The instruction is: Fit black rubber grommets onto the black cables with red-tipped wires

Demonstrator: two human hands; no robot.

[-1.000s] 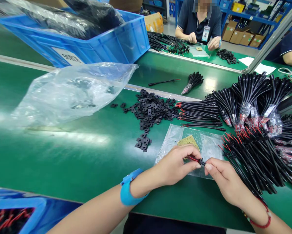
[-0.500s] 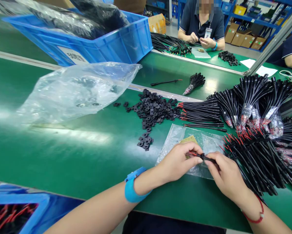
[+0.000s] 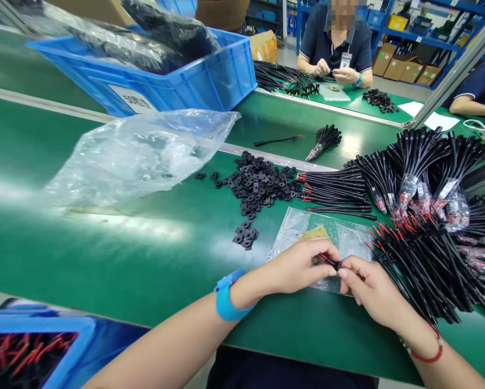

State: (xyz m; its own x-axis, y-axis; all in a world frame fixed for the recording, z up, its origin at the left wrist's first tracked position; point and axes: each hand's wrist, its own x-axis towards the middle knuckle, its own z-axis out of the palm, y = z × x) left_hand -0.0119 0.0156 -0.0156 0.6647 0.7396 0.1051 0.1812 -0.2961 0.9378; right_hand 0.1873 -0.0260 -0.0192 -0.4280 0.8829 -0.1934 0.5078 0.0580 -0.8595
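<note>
Between my two hands is a short black cable [image 3: 329,261] with red wire near one end. My left hand [image 3: 307,265], with a blue wrist strap, pinches the cable's red-wire side. Fingertips of my right hand [image 3: 366,283] close on it just beside, at a small black piece mostly hidden by the fingers. Under the hands lies a clear plastic bag [image 3: 288,229] with a yellowish sponge-like pad [image 3: 313,233] on it. Small black clips with holes [image 3: 260,183] are heaped beyond my left hand. Black cables with red tips [image 3: 424,265] lie piled to the right of my right hand.
A blue bin [image 3: 193,81] with black wrapped bundles stands at the back left, a crumpled clear bag [image 3: 145,156] before it. Another blue bin [image 3: 80,335] of red-tipped cables is at lower left. Bundled cables [image 3: 412,162] fill the right. A co-worker [image 3: 335,43] sits opposite.
My right fingers have shifted closer to the left ones, and less of the cable shows between and under them. The view has swung slightly left.
</note>
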